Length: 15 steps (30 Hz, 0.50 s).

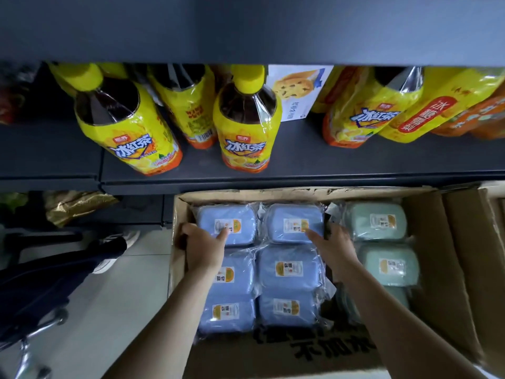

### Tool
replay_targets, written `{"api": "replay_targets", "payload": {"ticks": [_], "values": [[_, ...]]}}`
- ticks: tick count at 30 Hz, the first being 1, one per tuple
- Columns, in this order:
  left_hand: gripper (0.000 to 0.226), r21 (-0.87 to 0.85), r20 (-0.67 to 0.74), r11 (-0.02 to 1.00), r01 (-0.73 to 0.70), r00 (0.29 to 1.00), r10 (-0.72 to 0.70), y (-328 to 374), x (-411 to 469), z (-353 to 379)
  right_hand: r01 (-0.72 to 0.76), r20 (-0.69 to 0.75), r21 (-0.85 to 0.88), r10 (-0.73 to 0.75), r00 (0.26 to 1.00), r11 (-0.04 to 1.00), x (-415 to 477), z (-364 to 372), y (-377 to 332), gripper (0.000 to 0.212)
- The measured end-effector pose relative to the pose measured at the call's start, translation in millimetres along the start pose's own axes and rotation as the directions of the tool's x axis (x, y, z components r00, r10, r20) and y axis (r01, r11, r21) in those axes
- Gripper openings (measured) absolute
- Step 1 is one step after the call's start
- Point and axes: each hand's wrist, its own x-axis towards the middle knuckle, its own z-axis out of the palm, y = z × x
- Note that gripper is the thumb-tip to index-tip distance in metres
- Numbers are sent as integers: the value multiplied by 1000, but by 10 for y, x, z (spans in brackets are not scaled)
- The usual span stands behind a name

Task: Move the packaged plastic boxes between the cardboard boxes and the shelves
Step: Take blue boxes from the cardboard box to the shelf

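We find the cardboard box open below the shelf, packed with wrapped plastic boxes. At its left wall, the left hand grips the far-left blue box, with the thumb on the lid and the fingers tucked down the outer side. Just to the right, the right hand holds the far-middle blue box likewise, its fingers down in the gap beside the green boxes. Both blue boxes lie in the back row, not yet lifted. We judge the step in hand to be the pick-up for shelving. The next move calls for lifting both clear of their close-packed neighbours, then setting them on bare shelf beside the tea bottles.
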Motion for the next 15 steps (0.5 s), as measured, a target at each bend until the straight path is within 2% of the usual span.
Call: {"api": "replay_targets", "payload": {"ticks": [3,6,9,12,15], "values": [[62,-46,-10,998,-47,999,47,-40,-65,-18,-21,44,140,15,999,990,116,84,-26,39],[61,-80,-19,995,-55,998,53,-57,-77,-33,4,51,215,-15,999,977,164,108,-63,46],[73,-114,-70,990,-83,995,76,-67,-81,-35,-33,31,230,26,999,973,154,118,-70,42],[92,-122,-109,989,-80,992,67,-39,-102,-51,-29,-55,226,42,998,974,61,68,-98,44],[97,-97,-88,990,-100,992,91,-15,-141,-93,25,-182,197,12,983,980,-74,-15,-156,47]]}}
